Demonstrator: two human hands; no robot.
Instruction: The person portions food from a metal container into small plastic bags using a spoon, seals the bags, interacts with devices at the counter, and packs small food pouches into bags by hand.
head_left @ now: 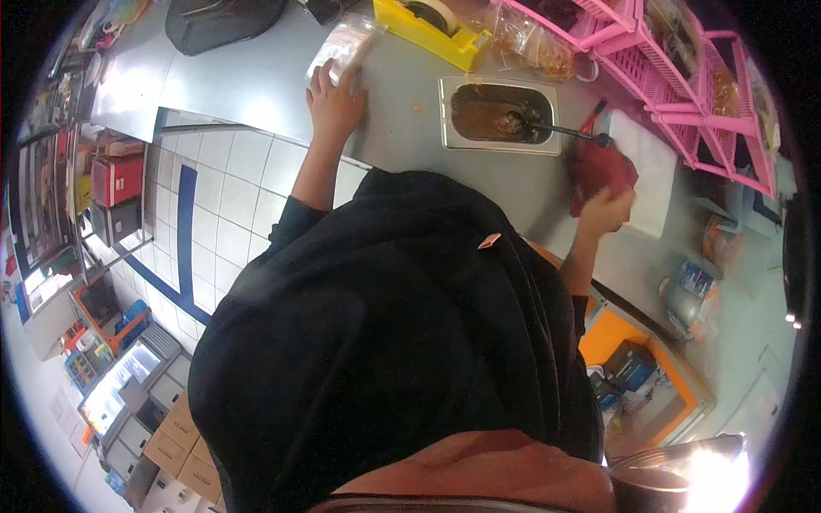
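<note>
On the metal counter (402,128), my left hand (335,101) lies with its fingers spread at the lower edge of a clear plastic packet (344,47). My right hand (609,209) is closed on a dark red cloth (601,173), at the edge of a white board (647,175). Between my hands stands a rectangular metal container (500,147) with brown contents. A utensil with a dark handle (560,130) rests in it, its handle sticking out over the right rim towards the cloth.
A yellow tape dispenser (436,36) and a clear bag of brown items (534,51) lie behind the container. Pink plastic baskets (676,85) stand at the back right. A black object (222,24) lies at the back left. Below right is an orange-edged shelf (611,329).
</note>
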